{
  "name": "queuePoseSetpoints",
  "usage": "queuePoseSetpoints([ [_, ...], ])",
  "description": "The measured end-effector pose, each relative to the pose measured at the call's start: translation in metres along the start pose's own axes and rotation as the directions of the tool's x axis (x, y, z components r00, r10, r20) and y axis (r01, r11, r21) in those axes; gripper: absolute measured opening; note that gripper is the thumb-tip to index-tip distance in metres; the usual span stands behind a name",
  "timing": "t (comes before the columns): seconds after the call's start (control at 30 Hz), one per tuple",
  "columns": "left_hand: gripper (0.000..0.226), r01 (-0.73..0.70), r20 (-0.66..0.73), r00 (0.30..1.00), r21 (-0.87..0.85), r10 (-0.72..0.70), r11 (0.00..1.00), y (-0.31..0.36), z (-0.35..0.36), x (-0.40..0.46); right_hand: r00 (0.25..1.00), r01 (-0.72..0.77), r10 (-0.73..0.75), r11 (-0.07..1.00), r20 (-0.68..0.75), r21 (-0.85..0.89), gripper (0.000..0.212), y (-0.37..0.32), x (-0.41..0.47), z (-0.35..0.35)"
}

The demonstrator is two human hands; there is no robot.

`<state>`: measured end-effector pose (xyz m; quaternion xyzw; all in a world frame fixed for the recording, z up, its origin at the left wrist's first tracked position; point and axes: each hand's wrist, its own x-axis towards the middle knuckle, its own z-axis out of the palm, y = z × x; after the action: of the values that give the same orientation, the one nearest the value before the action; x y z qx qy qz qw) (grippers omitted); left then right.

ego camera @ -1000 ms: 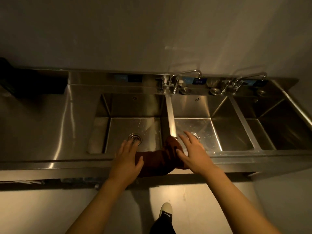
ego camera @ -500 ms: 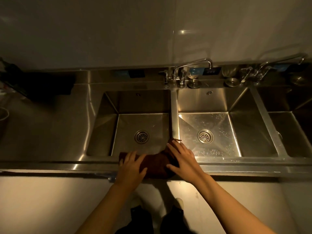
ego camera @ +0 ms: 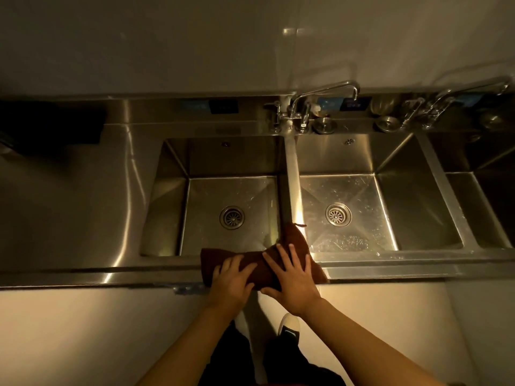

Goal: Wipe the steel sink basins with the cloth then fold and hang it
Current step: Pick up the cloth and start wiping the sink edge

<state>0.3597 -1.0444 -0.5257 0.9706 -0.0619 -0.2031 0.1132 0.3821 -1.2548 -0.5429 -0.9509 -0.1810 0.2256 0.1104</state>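
A dark brown cloth (ego camera: 295,240) lies draped over the front rim of the steel sink (ego camera: 390,261), where the divider between the left basin (ego camera: 211,190) and the middle basin (ego camera: 359,190) meets it. My left hand (ego camera: 232,280) rests on the cloth's left part with fingers slightly bent. My right hand (ego camera: 292,277) lies flat on the cloth with fingers spread. One corner of the cloth reaches up along the divider.
A third basin (ego camera: 485,190) shows at the right edge. Two swivel taps (ego camera: 326,91) (ego camera: 473,89) and drain plugs stand on the back ledge. A steel counter (ego camera: 69,204) runs left, with a dark object (ego camera: 50,126) at its back. My feet stand on the pale floor below.
The view has moved closer and tilted down. Both hands have drawn together on the cloth, and the cloth now spreads flatter along the front rim.
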Motion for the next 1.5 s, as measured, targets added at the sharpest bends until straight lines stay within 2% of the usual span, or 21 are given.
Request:
queuePoseSetpoints([
  [0.07, 0.052, -0.029, -0.003, 1.000, -0.076, 0.029, 0.997, -0.013, 0.002, 0.000, 1.000, -0.022, 0.022, 1.000, 0.004, 0.012, 0.090, -0.012, 0.005, 0.004],
  [0.13, 0.048, -0.053, -0.044, 0.998, -0.230, 0.044, 0.972, -0.025, 0.001, -0.003, 0.999, -0.043, 0.043, 0.999, -0.004, 0.027, 0.091, -0.024, 0.011, 0.007],
  [0.23, 0.043, -0.042, -0.120, 0.993, -0.497, -0.021, 0.867, -0.046, 0.000, -0.009, 0.999, -0.039, 0.040, 0.998, -0.019, 0.049, 0.094, -0.046, 0.020, 0.011],
  [0.3, 0.040, 0.033, -0.101, 0.983, -0.725, -0.154, 0.688, -0.057, -0.006, -0.011, 0.999, -0.026, 0.028, 0.998, -0.034, 0.059, 0.096, -0.063, 0.026, 0.016],
  [0.37, 0.040, 0.117, 0.003, 0.960, -0.911, -0.278, 0.395, -0.065, -0.016, -0.010, 0.999, -0.017, 0.020, 0.998, -0.040, 0.066, 0.096, -0.082, 0.034, 0.020],
  [0.4, 0.040, 0.146, 0.056, 0.947, -0.952, -0.317, 0.269, -0.070, -0.021, -0.009, 0.999, -0.015, 0.018, 0.998, -0.042, 0.065, 0.096, -0.092, 0.038, 0.022],
  [0.43, 0.040, 0.162, 0.084, 0.935, -0.965, -0.345, 0.205, -0.078, -0.027, -0.009, 0.999, -0.012, 0.015, 0.998, -0.045, 0.061, 0.095, -0.102, 0.041, 0.024],
  [0.47, 0.039, 0.164, 0.083, 0.930, -0.966, -0.359, 0.200, -0.086, -0.032, -0.010, 0.999, -0.010, 0.012, 0.998, -0.047, 0.056, 0.094, -0.111, 0.045, 0.026],
  [0.5, 0.036, 0.153, 0.047, 0.932, -0.950, -0.360, 0.273, -0.097, -0.036, -0.013, 0.999, -0.007, 0.010, 0.999, -0.046, 0.049, 0.092, -0.120, 0.049, 0.028],
  [0.53, 0.034, 0.127, -0.016, 0.940, -0.910, -0.340, 0.395, -0.109, -0.041, -0.017, 0.999, -0.004, 0.005, 0.999, -0.041, 0.039, 0.091, -0.128, 0.053, 0.029],
  [0.6, 0.035, 0.054, -0.148, 0.957, -0.752, -0.249, 0.657, -0.138, -0.046, -0.027, 1.000, 0.008, -0.008, 1.000, -0.025, 0.008, 0.089, -0.145, 0.060, 0.033],
  [0.63, 0.037, 0.032, -0.193, 0.959, -0.652, -0.207, 0.758, -0.153, -0.047, -0.031, 1.000, 0.012, -0.012, 1.000, -0.016, -0.008, 0.088, -0.154, 0.064, 0.035],
  [0.67, 0.039, 0.035, -0.213, 0.960, -0.553, -0.182, 0.833, -0.168, -0.048, -0.035, 1.000, 0.014, -0.014, 1.000, -0.009, -0.020, 0.086, -0.162, 0.069, 0.036],
  [0.73, 0.045, 0.101, -0.202, 0.960, -0.395, -0.194, 0.913, -0.195, -0.050, -0.042, 1.000, 0.020, -0.020, 0.999, -0.002, -0.042, 0.083, -0.176, 0.078, 0.038],
  [0.83, 0.054, 0.178, -0.156, 0.958, -0.335, -0.241, 0.925, -0.227, -0.048, -0.056, 0.998, 0.068, -0.067, 0.995, 0.013, -0.075, 0.081, -0.198, 0.092, 0.040],
  [0.97, 0.053, 0.147, -0.167, 0.954, -0.464, -0.249, 0.873, -0.245, -0.042, -0.073, 0.980, 0.198, -0.196, 0.975, 0.027, -0.105, 0.078, -0.224, 0.110, 0.041],
  [1.03, 0.050, 0.130, -0.178, 0.946, -0.562, -0.272, 0.817, -0.246, -0.040, -0.079, 0.960, 0.278, -0.274, 0.949, 0.051, -0.146, 0.074, -0.230, 0.116, 0.042],
  [1.13, 0.047, 0.132, -0.182, 0.931, -0.642, -0.317, 0.756, -0.245, -0.042, -0.082, 0.945, 0.326, -0.316, 0.927, 0.078, -0.184, 0.071, -0.231, 0.119, 0.042],
  [1.3, 0.049, 0.122, -0.198, 0.935, -0.601, -0.295, 0.790, -0.233, -0.047, -0.071, 0.927, 0.374, -0.367, 0.905, 0.075, -0.201, 0.065, -0.212, 0.110, 0.040],
  [1.5, 0.049, 0.107, -0.182, 0.956, -0.519, -0.232, 0.848, -0.189, -0.051, -0.043, 0.924, 0.381, -0.378, 0.904, 0.059, -0.195, 0.070, -0.138, 0.080, 0.034],
])
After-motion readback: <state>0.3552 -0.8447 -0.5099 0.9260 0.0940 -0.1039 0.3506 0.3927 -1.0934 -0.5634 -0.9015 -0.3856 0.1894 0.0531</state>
